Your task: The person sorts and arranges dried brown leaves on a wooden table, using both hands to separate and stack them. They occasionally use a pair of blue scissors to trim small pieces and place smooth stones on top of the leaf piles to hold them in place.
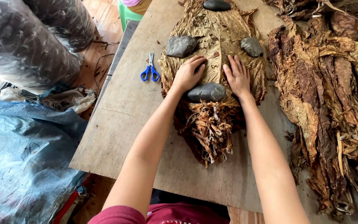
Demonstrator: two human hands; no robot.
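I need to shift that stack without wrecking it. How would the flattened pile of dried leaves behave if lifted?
The leaf pile looks thin and crinkled, so probably floppy, light and crumbly. Four stones weigh it down, suggesting it curls or springs up. The frayed stem end would likely shed bits.

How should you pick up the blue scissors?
Take the scissors by the two blue loops, coming from the near side. The loops point toward the person and the shut blades point away, so fingers slip in without touching the tips. They lie flat on the board, clear of the leaves.

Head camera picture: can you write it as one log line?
left hand: flat on leaf stack | right hand: flat on leaf stack | stones: four on stack | scissors: on board, left
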